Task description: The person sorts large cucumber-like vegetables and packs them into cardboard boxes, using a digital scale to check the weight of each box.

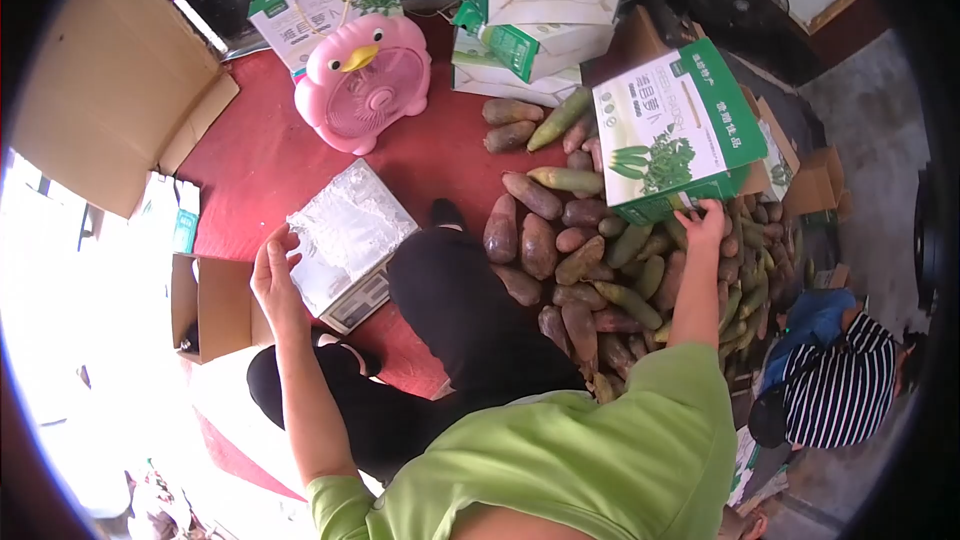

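My right hand grips the lower edge of a white and green radish carton, printed with a leafy radish picture. The carton is tilted over a heap of radishes, some green and some dark purplish-brown. My left hand is open, fingers loosely bent with nothing in them. It is beside a boxy weighing scale whose top is wrapped in crinkled clear film. A display panel shows on the scale's near side, close to my knee.
A pink duck-faced fan stands on the red floor covering. Stacked cartons are at the back. An open brown cardboard box lies at left. A person in a striped top is at right, near a black fan.
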Motion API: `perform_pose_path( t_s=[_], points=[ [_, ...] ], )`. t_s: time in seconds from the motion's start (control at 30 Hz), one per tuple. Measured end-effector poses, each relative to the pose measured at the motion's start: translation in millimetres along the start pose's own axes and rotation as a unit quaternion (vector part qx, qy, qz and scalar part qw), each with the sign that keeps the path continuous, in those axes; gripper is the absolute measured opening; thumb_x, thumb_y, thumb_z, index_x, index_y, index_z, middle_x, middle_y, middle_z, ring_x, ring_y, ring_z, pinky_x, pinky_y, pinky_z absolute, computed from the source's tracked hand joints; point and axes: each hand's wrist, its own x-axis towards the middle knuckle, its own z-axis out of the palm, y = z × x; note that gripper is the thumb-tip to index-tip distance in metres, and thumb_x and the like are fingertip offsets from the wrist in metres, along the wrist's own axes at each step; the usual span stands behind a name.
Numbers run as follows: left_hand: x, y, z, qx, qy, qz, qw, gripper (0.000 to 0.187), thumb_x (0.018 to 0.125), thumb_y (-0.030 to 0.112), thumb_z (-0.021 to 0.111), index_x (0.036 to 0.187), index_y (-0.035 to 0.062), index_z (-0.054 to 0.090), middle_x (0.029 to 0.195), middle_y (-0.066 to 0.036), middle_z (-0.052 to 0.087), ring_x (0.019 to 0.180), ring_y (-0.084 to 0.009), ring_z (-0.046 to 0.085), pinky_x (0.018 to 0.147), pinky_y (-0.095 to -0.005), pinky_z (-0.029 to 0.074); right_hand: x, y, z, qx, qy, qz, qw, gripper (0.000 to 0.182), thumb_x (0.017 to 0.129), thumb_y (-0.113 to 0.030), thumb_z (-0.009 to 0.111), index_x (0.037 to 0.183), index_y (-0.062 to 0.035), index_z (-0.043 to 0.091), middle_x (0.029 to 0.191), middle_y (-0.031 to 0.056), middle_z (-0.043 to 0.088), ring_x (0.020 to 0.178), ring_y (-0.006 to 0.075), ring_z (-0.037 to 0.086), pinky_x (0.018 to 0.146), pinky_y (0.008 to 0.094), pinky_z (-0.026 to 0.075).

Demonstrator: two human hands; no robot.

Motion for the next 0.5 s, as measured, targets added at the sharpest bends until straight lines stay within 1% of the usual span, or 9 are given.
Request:
perform_pose_path(
  t_s=[0.1, 0.17, 0.23, 0.27, 0.33, 0.37, 0.43, 0.47, 0.5],
  points=[
    [2, 1, -4, -0.006, -0.012, 0.014, 1.0, 0.039, 0.098, 0.031, 0.042, 0.114, -0.0004, 0.059, 0.1, -0.009, 0.061, 0.096, -0.0169, 0.058, 0.081, -0.0314, 0.047, -5, -17, -2, -0.007, 0.002, -0.01, 1.0, 0.028, 0.071, -0.005, 0.05, 0.099, -0.0108, 0.052, 0.112, 0.0084, 0.045, 0.112, 0.0326, 0.04, 0.088, 0.0655, 0.039],
    [1, 0, -7, -0.02, -0.006, 0.021, 1.0, 0.039, 0.098, 0.031, 0.043, 0.114, -0.0003, 0.059, 0.1, -0.008, 0.062, 0.095, -0.0165, 0.058, 0.08, -0.0311, 0.048, -8, -20, -10, -0.015, 0.009, -0.015, 1.0, 0.034, 0.071, -0.006, 0.05, 0.104, -0.0113, 0.055, 0.117, 0.0082, 0.045, 0.115, 0.0306, 0.039, 0.087, 0.0659, 0.039],
    [3, 2, -8, -0.048, 0.008, 0.009, 0.999, 0.035, 0.097, 0.029, 0.046, 0.111, 0.001, 0.062, 0.096, -0.007, 0.064, 0.091, -0.0142, 0.059, 0.076, -0.0286, 0.048, -4, -22, -23, -0.062, 0.011, -0.033, 0.997, 0.042, 0.072, -0.008, 0.048, 0.114, -0.0105, 0.055, 0.117, 0.0076, 0.049, 0.11, 0.0281, 0.046, 0.081, 0.0605, 0.045],
    [4, 3, -10, -0.049, 0.011, 0.009, 0.999, 0.035, 0.097, 0.029, 0.046, 0.111, 0.001, 0.062, 0.096, -0.007, 0.064, 0.091, -0.0142, 0.059, 0.076, -0.0286, 0.048, -9, -23, -28, -0.063, 0.008, -0.034, 0.997, 0.042, 0.072, -0.008, 0.048, 0.114, -0.0105, 0.055, 0.117, 0.0076, 0.049, 0.11, 0.0281, 0.046, 0.081, 0.0605, 0.045],
    [4, 6, -10, -0.054, 0.007, 0.011, 0.998, 0.033, 0.097, 0.028, 0.046, 0.111, 0.0022, 0.062, 0.095, -0.007, 0.064, 0.091, -0.014, 0.059, 0.077, -0.0282, 0.048, -19, -31, -38, -0.1, -0.052, -0.07, 0.991, 0.046, 0.072, -0.009, 0.046, 0.117, -0.0065, 0.053, 0.109, 0.0072, 0.055, 0.1, 0.0273, 0.054, 0.073, 0.0529, 0.051],
    [4, 7, -9, -0.056, 0.006, 0.009, 0.998, 0.033, 0.097, 0.028, 0.046, 0.111, 0.0022, 0.062, 0.095, -0.007, 0.064, 0.091, -0.014, 0.059, 0.077, -0.0282, 0.048, -22, -34, -41, -0.102, -0.051, -0.072, 0.991, 0.046, 0.072, -0.009, 0.046, 0.117, -0.0065, 0.053, 0.109, 0.0072, 0.055, 0.1, 0.0273, 0.054, 0.073, 0.0529, 0.051],
    [2, 10, -6, -0.045, 0.0, 0.008, 0.999, 0.03, 0.096, 0.024, 0.048, 0.11, 0.0027, 0.063, 0.096, -0.006, 0.063, 0.092, -0.0133, 0.058, 0.077, -0.0278, 0.047, -30, -38, -44, -0.054, -0.113, -0.06, 0.99, 0.048, 0.07, -0.009, 0.046, 0.118, -0.0029, 0.052, 0.105, 0.0086, 0.059, 0.095, 0.0296, 0.059, 0.069, 0.0485, 0.053],
    [2, 10, -5, -0.047, 0.0, 0.007, 0.999, 0.03, 0.096, 0.024, 0.048, 0.11, 0.0027, 0.063, 0.096, -0.006, 0.063, 0.092, -0.0133, 0.058, 0.077, -0.0278, 0.047, -35, -41, -43, -0.049, -0.141, -0.038, 0.988, 0.052, 0.069, -0.01, 0.046, 0.119, -0.0017, 0.05, 0.111, 0.0119, 0.059, 0.101, 0.031, 0.058, 0.072, 0.0509, 0.052],
    [1, 11, -4, -0.031, -0.014, 0.028, 0.999, 0.027, 0.095, 0.021, 0.049, 0.11, 0.0022, 0.063, 0.096, -0.006, 0.062, 0.092, -0.0134, 0.058, 0.077, -0.0272, 0.047, -39, -43, -41, -0.05, -0.142, -0.038, 0.988, 0.052, 0.069, -0.01, 0.046, 0.119, -0.0017, 0.05, 0.111, 0.0119, 0.059, 0.101, 0.031, 0.058, 0.072, 0.0509, 0.052]
  ],
)
